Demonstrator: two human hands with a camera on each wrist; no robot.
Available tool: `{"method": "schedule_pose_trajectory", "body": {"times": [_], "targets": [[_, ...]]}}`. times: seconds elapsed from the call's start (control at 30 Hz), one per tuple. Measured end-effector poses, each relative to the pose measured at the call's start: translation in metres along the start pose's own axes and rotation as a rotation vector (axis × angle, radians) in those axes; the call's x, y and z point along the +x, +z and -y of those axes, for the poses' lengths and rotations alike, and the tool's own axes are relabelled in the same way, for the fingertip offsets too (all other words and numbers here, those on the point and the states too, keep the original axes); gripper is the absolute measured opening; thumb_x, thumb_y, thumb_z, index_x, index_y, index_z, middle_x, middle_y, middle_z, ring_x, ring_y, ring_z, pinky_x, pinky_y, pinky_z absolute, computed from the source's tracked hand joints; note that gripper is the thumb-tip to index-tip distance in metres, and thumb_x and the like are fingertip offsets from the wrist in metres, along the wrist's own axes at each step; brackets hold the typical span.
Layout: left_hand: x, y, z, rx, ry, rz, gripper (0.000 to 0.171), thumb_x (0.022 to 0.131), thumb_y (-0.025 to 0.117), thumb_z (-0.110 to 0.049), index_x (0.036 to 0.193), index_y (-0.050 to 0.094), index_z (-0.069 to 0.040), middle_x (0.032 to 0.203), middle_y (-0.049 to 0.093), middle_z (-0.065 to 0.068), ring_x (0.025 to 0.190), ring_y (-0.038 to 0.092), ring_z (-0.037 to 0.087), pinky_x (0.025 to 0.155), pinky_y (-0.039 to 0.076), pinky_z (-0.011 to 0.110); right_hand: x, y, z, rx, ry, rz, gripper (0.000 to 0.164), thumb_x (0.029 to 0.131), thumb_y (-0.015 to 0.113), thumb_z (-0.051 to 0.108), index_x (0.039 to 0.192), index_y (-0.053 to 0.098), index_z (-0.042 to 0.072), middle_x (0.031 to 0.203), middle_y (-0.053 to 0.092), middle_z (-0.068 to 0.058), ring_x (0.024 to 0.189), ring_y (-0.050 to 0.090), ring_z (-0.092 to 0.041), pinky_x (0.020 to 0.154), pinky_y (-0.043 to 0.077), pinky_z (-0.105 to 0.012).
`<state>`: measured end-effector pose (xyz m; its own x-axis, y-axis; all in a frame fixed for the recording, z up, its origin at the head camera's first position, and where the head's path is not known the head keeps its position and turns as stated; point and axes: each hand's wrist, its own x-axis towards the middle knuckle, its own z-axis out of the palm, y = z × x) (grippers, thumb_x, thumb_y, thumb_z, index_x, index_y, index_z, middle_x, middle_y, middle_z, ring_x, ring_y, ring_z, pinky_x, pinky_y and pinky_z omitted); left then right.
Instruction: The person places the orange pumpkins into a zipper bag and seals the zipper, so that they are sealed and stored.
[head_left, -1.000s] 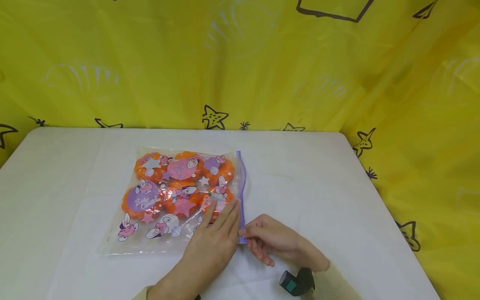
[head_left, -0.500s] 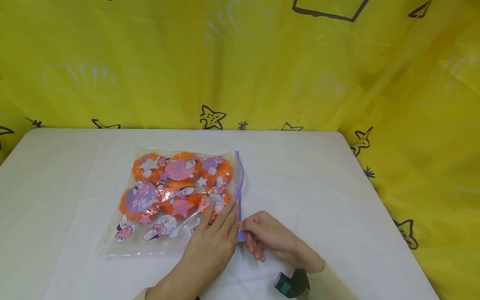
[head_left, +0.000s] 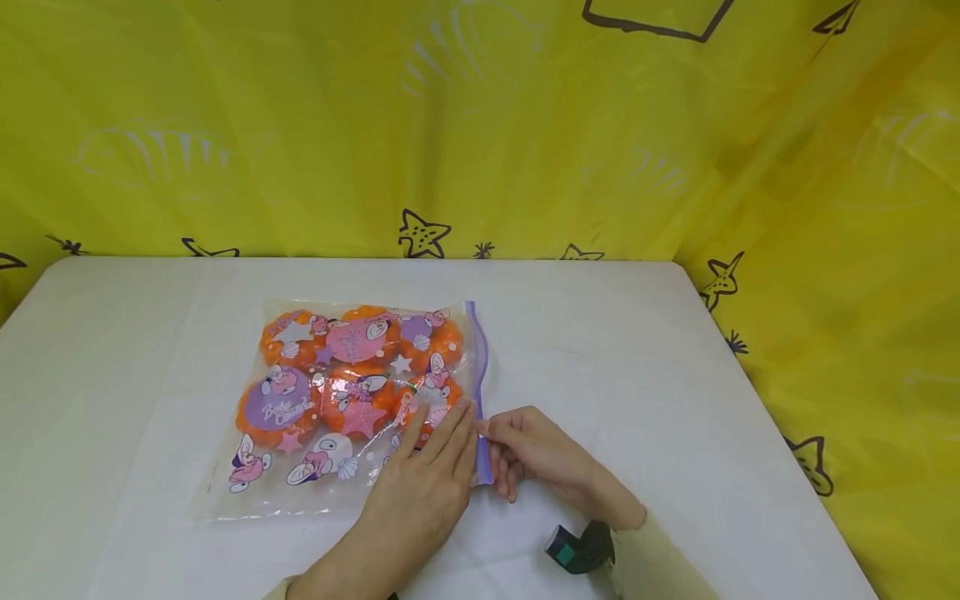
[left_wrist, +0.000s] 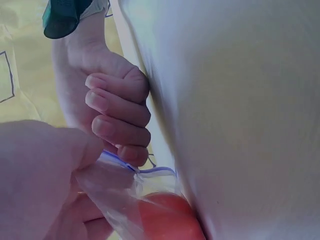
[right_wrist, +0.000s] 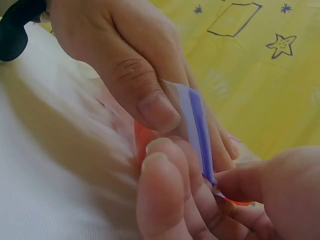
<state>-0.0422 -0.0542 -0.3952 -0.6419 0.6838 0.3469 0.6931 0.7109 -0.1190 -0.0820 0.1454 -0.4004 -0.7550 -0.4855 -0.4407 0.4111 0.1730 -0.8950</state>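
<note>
A clear zip bag [head_left: 300, 502] printed with pink and purple cartoon figures lies flat on the white table. Several round, lobed orange things [head_left: 444, 340] show through the plastic. Its purple zip strip [head_left: 487, 472] runs along the right side. My left hand [head_left: 423, 492] lies over the bag's near right corner, fingers extended on top; the right wrist view shows its thumb [right_wrist: 160, 112] underneath, pinching the plastic beside the strip. My right hand [head_left: 543, 454] pinches the strip between thumb and index finger, just right of the left fingertips. Its other fingers [left_wrist: 120, 107] are curled.
The white table [head_left: 615, 350] extends on both sides of the bag. A yellow curtain [head_left: 480, 125] with starfish and fish drawings hangs behind it and along the right. A dark wrist-worn device [head_left: 581, 547] sits at the right sleeve.
My right hand has moved a little up along the purple strip, away from the bag's near corner. My left hand keeps its place on the bag.
</note>
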Motion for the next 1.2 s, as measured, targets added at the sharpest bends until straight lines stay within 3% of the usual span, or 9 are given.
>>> {"method": "schedule_pose_trajectory", "body": {"times": [0.13, 0.3, 0.43, 0.7, 1.0, 1.2], "targets": [[-0.002, 0.0, 0.003, -0.009, -0.016, -0.015, 0.054, 0.087, 0.066, -0.026, 0.135, 0.06, -0.002, 0.149, 0.051, 0.012, 0.144, 0.043, 0.024, 0.117, 0.036, 0.051, -0.003, 0.004, -0.005, 0.043, -0.016, 0.008, 0.039, 0.103, 0.051, 0.03, 0.075, 0.056, 0.004, 0.06, 0.06, 0.001, 0.048, 0.058, -0.01, 0.048, 0.053, -0.023], [-0.001, 0.002, 0.006, -0.004, -0.074, 0.055, 0.07, 0.086, 0.065, -0.028, 0.146, 0.045, 0.0, 0.159, 0.037, 0.012, 0.151, 0.03, 0.025, 0.121, 0.025, 0.055, -0.004, 0.005, -0.008, 0.063, -0.033, 0.026, 0.039, 0.103, 0.051, 0.03, 0.075, 0.057, 0.003, 0.06, 0.06, 0.002, 0.048, 0.058, -0.009, 0.048, 0.053, -0.022], [-0.001, 0.003, 0.005, 0.009, -0.082, 0.105, 0.068, 0.09, 0.062, -0.032, 0.149, 0.043, -0.003, 0.162, 0.032, 0.01, 0.152, 0.027, 0.024, 0.122, 0.022, 0.057, -0.004, 0.006, -0.006, 0.056, -0.029, 0.026, 0.037, 0.103, 0.051, 0.029, 0.077, 0.058, 0.003, 0.062, 0.061, 0.001, 0.049, 0.059, -0.009, 0.048, 0.053, -0.023], [-0.005, 0.006, 0.004, 0.06, -0.068, 0.086, 0.067, 0.09, 0.061, -0.032, 0.148, 0.044, -0.002, 0.162, 0.032, 0.01, 0.151, 0.029, 0.024, 0.121, 0.024, 0.056, 0.0, 0.012, -0.003, -0.041, -0.009, -0.064, 0.034, 0.104, 0.048, 0.023, 0.08, 0.057, 0.001, 0.059, 0.058, 0.0, 0.047, 0.057, -0.011, 0.044, 0.051, -0.024], [-0.004, 0.001, 0.002, 0.076, -0.055, 0.22, 0.072, 0.093, 0.058, -0.036, 0.153, 0.034, -0.003, 0.166, 0.017, 0.012, 0.155, 0.014, 0.028, 0.123, 0.016, 0.058, 0.006, 0.01, 0.003, -0.087, -0.018, -0.105, 0.032, 0.105, 0.046, 0.02, 0.085, 0.056, -0.003, 0.063, 0.058, -0.003, 0.049, 0.059, -0.011, 0.049, 0.054, -0.023], [-0.003, -0.002, 0.002, 0.082, -0.057, 0.258, 0.071, 0.095, 0.056, -0.033, 0.154, 0.031, -0.003, 0.167, 0.014, 0.013, 0.155, 0.012, 0.028, 0.123, 0.016, 0.058, 0.01, 0.01, 0.008, -0.091, -0.01, -0.123, 0.029, 0.106, 0.045, 0.019, 0.093, 0.058, -0.004, 0.065, 0.058, -0.003, 0.053, 0.06, -0.013, 0.053, 0.056, -0.025]]}}
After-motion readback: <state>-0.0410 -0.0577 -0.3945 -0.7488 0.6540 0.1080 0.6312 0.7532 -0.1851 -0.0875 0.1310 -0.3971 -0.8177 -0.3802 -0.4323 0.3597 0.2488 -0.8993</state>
